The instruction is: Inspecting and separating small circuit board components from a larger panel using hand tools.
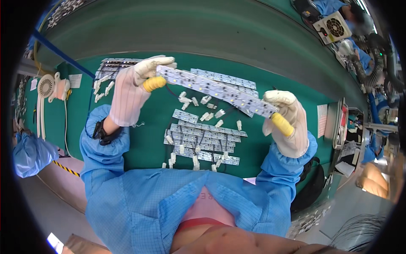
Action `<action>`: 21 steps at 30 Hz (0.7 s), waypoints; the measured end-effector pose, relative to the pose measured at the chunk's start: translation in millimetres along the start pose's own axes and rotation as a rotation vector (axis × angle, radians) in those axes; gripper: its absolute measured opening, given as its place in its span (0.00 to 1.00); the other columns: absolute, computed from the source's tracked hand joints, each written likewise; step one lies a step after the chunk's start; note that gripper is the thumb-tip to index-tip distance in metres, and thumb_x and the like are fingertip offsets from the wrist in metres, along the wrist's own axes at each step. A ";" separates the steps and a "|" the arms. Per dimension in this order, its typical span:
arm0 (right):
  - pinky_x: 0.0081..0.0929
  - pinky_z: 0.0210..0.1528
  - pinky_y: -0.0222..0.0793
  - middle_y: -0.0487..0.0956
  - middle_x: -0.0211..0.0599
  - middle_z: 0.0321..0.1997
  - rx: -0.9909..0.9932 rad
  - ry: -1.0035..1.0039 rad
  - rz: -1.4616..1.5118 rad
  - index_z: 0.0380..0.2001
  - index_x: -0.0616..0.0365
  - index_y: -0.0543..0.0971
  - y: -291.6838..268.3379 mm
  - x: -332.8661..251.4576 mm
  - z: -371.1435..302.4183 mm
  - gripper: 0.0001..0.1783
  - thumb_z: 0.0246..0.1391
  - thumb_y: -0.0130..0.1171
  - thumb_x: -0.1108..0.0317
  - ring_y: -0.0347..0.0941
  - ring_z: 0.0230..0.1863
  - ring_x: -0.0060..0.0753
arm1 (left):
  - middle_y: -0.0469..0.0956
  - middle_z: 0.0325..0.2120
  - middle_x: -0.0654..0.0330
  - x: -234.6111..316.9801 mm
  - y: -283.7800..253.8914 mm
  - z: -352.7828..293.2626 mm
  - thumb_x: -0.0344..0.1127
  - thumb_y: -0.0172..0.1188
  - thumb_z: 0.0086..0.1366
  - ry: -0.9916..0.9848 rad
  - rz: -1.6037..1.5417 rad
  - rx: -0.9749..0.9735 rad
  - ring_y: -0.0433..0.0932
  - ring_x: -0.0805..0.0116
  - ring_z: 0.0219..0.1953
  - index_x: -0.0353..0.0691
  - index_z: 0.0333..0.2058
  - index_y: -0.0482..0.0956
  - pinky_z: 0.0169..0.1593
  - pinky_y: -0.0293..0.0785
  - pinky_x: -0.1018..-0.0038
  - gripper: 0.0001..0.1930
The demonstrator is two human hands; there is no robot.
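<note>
A long, narrow LED circuit board (pixel 216 90) is stretched between my hands above the green mat, sloping down to the right. My left hand (pixel 136 84), in a pale glove with yellow wrapping on the thumb, pinches its left end. The other end is gripped by my right hand (pixel 292 122), gloved and wrapped the same way. Below it on the mat lies a group of similar boards (pixel 207 136) with dark wires and white plugs (pixel 196 162). More boards (pixel 224 77) lie partly hidden behind the held one. Loose white connectors (pixel 184 100) are scattered between the groups.
Another stack of boards (pixel 111 63) sits at the far left, beside a blue pole (pixel 63 54). A grey belt (pixel 203 36) runs along the back. At left are a small fan (pixel 46 86) and another person's blue sleeve (pixel 34 154). Metal trays (pixel 336 122) stand at right.
</note>
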State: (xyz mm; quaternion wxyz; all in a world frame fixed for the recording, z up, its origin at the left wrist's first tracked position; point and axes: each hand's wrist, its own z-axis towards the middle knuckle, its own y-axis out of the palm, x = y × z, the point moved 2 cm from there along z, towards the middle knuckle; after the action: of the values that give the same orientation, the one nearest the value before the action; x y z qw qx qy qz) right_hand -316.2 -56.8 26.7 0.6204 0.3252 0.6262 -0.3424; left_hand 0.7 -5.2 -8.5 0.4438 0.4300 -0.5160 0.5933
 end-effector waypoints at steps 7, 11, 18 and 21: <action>0.15 0.23 0.63 0.75 0.36 0.33 0.076 -0.064 -0.019 0.50 0.69 0.69 -8.2 10.2 16.8 0.46 0.40 0.67 0.38 0.69 0.21 0.20 | 0.80 0.40 0.54 -1.0 4.0 -7.7 0.36 0.60 0.61 0.185 -0.270 -0.032 0.78 0.71 0.44 0.29 0.50 0.73 0.53 0.71 0.73 0.21; 0.15 0.23 0.62 0.75 0.32 0.26 0.072 -0.013 -0.091 0.50 0.69 0.69 -10.5 14.9 20.6 0.51 0.38 0.64 0.32 0.67 0.20 0.18 | 0.80 0.39 0.54 0.2 -0.6 -9.7 0.51 0.60 0.58 0.285 -0.031 -0.060 0.77 0.66 0.46 0.28 0.49 0.74 0.58 0.65 0.68 0.30; 0.13 0.22 0.60 0.74 0.31 0.21 0.079 -0.027 -0.221 0.49 0.68 0.70 -12.4 16.7 17.7 0.46 0.42 0.64 0.35 0.67 0.19 0.17 | 0.80 0.41 0.53 12.1 3.8 -13.7 0.41 0.63 0.57 0.298 0.117 -0.031 0.79 0.64 0.40 0.33 0.45 0.77 0.49 0.72 0.70 0.21; 0.14 0.21 0.59 0.74 0.31 0.23 0.147 0.020 -0.083 0.49 0.67 0.70 -10.2 16.1 12.5 0.41 0.44 0.67 0.42 0.66 0.18 0.16 | 0.79 0.42 0.55 10.0 4.3 -14.5 0.37 0.63 0.58 0.157 -0.028 -0.001 0.80 0.68 0.38 0.34 0.47 0.76 0.45 0.73 0.77 0.20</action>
State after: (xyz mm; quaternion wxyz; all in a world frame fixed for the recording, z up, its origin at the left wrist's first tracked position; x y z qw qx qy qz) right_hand -318.1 -73.0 10.9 0.5738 0.3470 0.6185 -0.4098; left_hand -6.7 9.7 -1.2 0.4911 0.3892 -0.4738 0.6188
